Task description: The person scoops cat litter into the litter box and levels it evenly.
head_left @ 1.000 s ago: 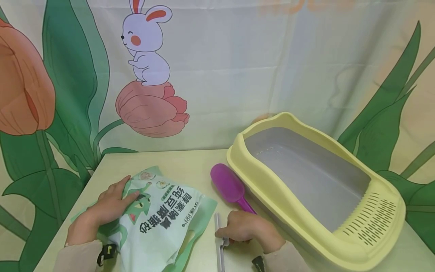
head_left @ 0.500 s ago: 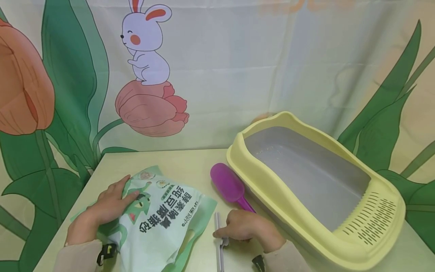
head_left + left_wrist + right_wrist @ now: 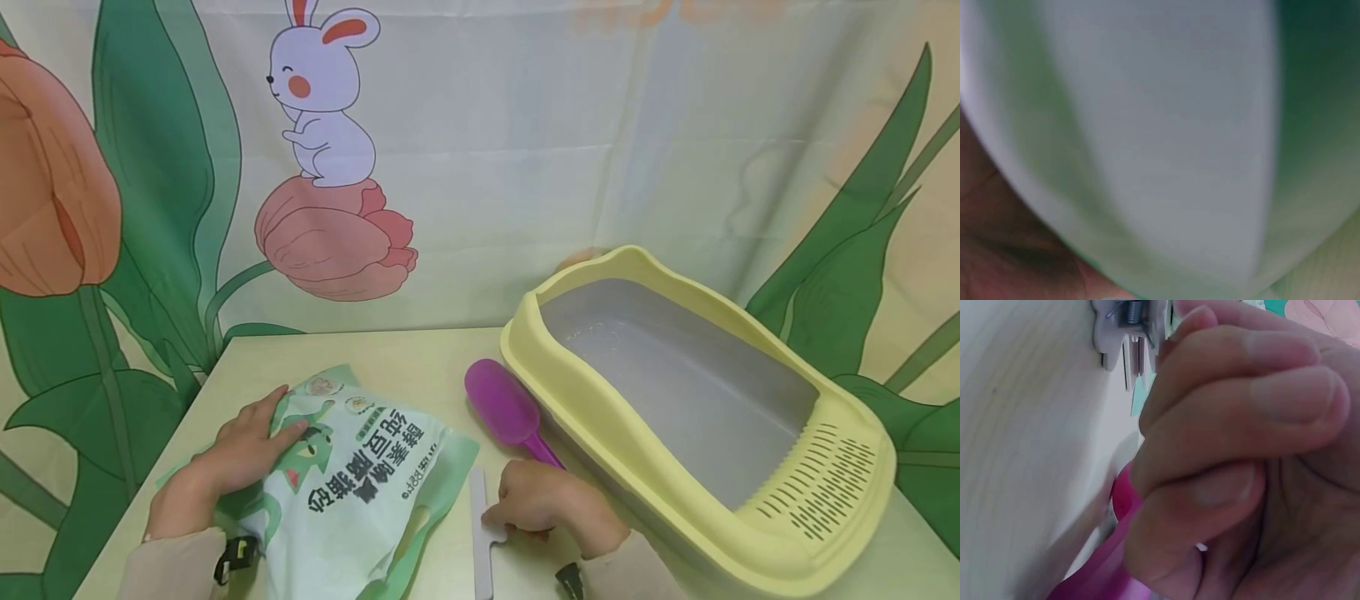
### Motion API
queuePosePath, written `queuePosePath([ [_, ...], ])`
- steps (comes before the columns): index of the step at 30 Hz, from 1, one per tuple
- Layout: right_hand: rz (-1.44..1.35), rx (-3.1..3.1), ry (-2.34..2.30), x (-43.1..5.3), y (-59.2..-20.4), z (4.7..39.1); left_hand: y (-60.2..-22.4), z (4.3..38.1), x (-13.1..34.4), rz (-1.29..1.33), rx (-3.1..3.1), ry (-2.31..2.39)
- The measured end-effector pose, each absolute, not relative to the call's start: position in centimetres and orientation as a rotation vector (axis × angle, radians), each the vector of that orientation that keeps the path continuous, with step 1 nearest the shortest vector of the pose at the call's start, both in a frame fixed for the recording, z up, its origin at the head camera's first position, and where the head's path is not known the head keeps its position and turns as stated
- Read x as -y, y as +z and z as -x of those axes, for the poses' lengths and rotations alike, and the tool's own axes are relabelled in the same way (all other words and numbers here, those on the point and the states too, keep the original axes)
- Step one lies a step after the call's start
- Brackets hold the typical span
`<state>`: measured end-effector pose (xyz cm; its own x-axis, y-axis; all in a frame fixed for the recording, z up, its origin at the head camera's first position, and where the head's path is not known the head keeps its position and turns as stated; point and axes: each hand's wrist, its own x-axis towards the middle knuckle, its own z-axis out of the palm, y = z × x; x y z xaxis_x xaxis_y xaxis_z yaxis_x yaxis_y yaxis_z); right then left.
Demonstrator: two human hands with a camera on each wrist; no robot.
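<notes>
My left hand (image 3: 240,454) rests on the upper left of a green-and-white bag of cat litter (image 3: 367,533), thumb across its printed front and fingers fairly straight along its edge. In the left wrist view the bag (image 3: 1172,144) fills most of the picture, close up and blurred. Right of the bag, my right hand (image 3: 543,500) pinches the side tab of a long pale grey bag sealing clip (image 3: 482,558) between thumb and forefinger. A metal spring shows on the clip (image 3: 1107,331) in the right wrist view, where the other fingers are curled toward the palm.
A purple scoop (image 3: 504,402) lies just beyond my right hand, its handle partly hidden by that hand. Along the right stands a large yellow litter box (image 3: 592,400) with a grey inside. A printed cloth (image 3: 480,167) hangs behind the table (image 3: 420,358).
The clip has turned slightly in my right fingers, so its flat, broader side now faces up. My right thumb has shifted a little. The left hand and the bag stay put.
</notes>
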<state>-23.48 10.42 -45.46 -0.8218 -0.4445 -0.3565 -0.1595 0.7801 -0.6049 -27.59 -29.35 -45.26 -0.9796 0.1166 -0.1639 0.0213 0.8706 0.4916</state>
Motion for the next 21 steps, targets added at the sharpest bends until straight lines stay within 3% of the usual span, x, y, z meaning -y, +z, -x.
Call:
queuePosePath([
  [21, 0.462, -2.448, -0.773, -10.4, -45.7, 23.68, -45.26, 27.58, 29.31, -0.11, -2.865, 0.752],
])
